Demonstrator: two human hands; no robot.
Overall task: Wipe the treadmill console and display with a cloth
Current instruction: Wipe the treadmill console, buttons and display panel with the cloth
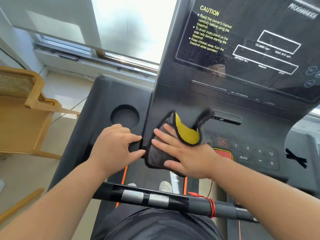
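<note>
Grey, yellow-backed plush cloth (156,157) on matte console (188,101) under right hand (187,157); left hand (112,144) alongside; both grips apart.

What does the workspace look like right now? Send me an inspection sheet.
Surface: console dark; display speckled with droplets.
Job's things: grey-and-yellow cloth on the console's lower left, one corner folded up.
Clutter: nothing seen.
Hands: right hand flat on the cloth; left hand rests on the side tray near the cup holder.
Cables: red cord wound round the handlebar.
Surroundings: wooden chair at left, window behind.
</note>
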